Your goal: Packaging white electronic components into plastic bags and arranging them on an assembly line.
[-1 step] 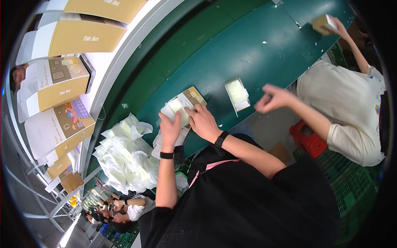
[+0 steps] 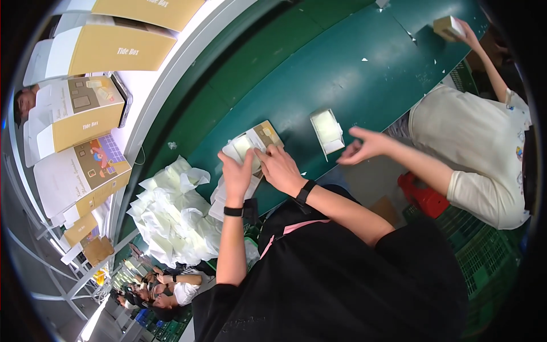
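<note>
In front of me on the green table lies a small printed carton [image 2: 266, 132] with its white flaps folded out. A pale, whitish pack [image 2: 244, 146] sits in its opening. My left hand [image 2: 236, 174] grips the near left side of the carton, thumb raised against the pack. My right hand [image 2: 279, 169] rests on the other side, its index finger pressing at the pack's edge and the other fingers curled over the carton. Below my left hand, flat white card pieces [image 2: 217, 202] are partly hidden by my wrist.
A heap of crumpled pale sheets [image 2: 174, 219] is at left. To the right stands an open box [image 2: 326, 130] with pale contents. A co-worker's hand [image 2: 364, 146] reaches toward it; their other hand holds a tan box [image 2: 448, 28]. Tan cartons [image 2: 85, 122] line the shelf. A red stool [image 2: 421, 195] stands below.
The co-worker's nearer hand has moved left and down, toward the open box, with its fingers more stretched. My own hands have barely shifted on the carton.
</note>
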{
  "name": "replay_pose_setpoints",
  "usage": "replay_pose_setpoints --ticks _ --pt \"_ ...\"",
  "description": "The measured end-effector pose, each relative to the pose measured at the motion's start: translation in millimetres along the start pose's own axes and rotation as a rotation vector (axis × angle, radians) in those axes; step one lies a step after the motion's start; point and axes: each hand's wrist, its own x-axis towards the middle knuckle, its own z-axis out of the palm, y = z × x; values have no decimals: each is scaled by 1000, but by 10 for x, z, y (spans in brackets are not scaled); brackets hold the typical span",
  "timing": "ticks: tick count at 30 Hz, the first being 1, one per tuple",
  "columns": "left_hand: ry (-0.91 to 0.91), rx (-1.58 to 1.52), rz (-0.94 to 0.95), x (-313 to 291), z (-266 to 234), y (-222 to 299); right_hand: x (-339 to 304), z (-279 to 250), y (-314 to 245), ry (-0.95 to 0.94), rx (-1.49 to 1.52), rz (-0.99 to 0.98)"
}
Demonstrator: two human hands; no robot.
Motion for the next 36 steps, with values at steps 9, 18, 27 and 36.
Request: replay_pose_setpoints --ticks 9,18,27,36 --pt "35 248 -19 31 4 593 186 80 570 -143 606 438" --pt "-19 -85 73 71 43 7 300 -261 -91 -106 -385 -172" --pt "75 -234 55 -125 168 103 608 112 -182 -293 -1059 -153" --pt "17 35 90 -161 220 113 541 -446 -611 -492 -923 -239"
